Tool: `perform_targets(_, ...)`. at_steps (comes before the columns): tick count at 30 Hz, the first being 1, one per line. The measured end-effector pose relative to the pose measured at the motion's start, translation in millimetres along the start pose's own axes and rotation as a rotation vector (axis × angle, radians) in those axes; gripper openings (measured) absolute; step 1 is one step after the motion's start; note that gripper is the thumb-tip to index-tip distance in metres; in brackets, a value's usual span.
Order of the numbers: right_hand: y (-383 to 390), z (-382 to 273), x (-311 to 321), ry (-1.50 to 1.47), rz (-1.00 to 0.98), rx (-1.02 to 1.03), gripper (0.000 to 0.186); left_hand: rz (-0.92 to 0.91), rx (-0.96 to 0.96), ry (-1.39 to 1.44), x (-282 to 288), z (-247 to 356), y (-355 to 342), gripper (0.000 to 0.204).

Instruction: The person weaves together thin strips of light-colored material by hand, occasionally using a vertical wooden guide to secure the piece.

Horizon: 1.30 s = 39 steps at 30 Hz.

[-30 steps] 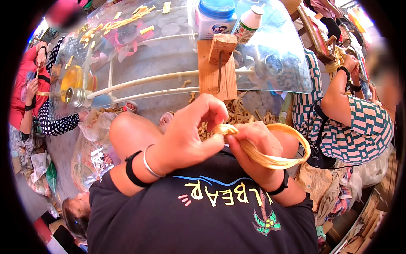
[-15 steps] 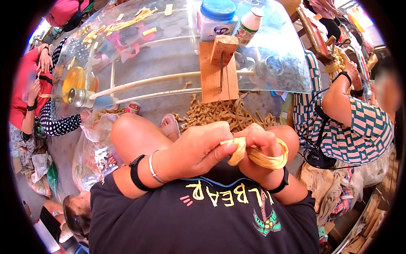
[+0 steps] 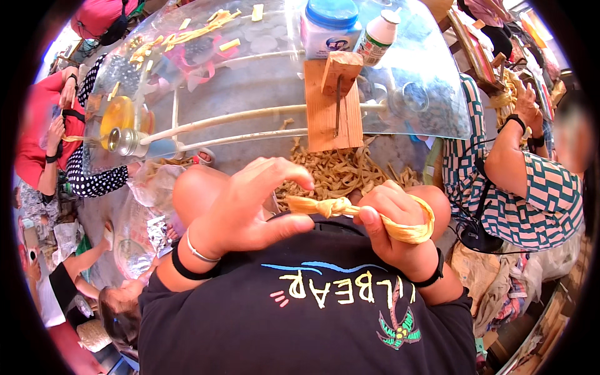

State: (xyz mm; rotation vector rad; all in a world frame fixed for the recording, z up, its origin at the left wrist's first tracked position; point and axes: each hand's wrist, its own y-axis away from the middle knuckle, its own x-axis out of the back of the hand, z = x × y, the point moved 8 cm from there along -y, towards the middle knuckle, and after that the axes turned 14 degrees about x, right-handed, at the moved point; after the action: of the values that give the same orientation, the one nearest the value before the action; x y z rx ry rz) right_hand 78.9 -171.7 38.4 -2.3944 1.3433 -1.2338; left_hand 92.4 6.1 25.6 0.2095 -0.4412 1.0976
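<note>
A soft yellow strip [image 3: 409, 230], which looks like tofu skin, has a knot [image 3: 334, 207] in its left part and a short tail pointing left. My right hand [image 3: 390, 215] is closed on the strip to the right of the knot, with the rest looped around the back of that hand. My left hand [image 3: 250, 203] is open, thumb and fingers spread around the short tail; I cannot tell whether the thumb touches it. Beyond my hands, on the floor between my knees, lies a pile of similar knotted strips [image 3: 331, 172].
A glass-topped table [image 3: 250, 81] stands ahead, bearing a wooden block stand with a metal rod [image 3: 334, 119], a blue-lidded tub [image 3: 331, 28], a white bottle [image 3: 379, 37] and loose yellow strips [image 3: 206, 28]. People sit close by at left and right [image 3: 519, 162].
My left hand has let go of the strip and opened, drawing back left. The knot and its short tail now show. My right hand keeps its hold.
</note>
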Motion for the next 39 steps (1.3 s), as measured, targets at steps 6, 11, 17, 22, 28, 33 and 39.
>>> perform_targets(6, -0.2, 5.9, -0.7, -0.118, 0.139, -0.09, 0.016, 0.084, -0.166, -0.204, -20.5, 33.3, -10.4, 0.038)
perform_targets(11, -0.3, 9.4, -8.5, -0.197, 0.101, -0.064, 0.009, 0.071, -0.137, -0.142, -27.6, 36.5, -12.9, 0.034)
perform_targets(17, 1.1, 5.1, -3.5, -0.161, 0.126, -0.028, 0.01, -0.035, -0.032, 0.047, -34.9, 28.5, -14.8, 0.034)
perform_targets(22, 1.5, 4.5, -1.8, -0.153, 0.135, -0.033, 0.011, 0.01, -0.101, 0.066, -36.7, 32.4, -13.8, 0.031)
perform_targets(28, 6.4, 11.6, -7.0, -0.336, 0.16, -0.091, 0.013, -0.07, -0.017, 0.264, -31.6, 22.7, -12.9, 0.02)
perform_targets(33, 14.5, 14.7, -14.9, -0.479, 0.208, -0.236, 0.018, -0.123, 0.212, 0.295, -35.3, -1.0, -8.6, 0.014)
perform_targets(39, 15.3, 20.5, -16.8, -0.546, 0.162, -0.327, 0.022, -0.081, 0.187, 0.35, -36.3, -5.9, -7.9, 0.014)
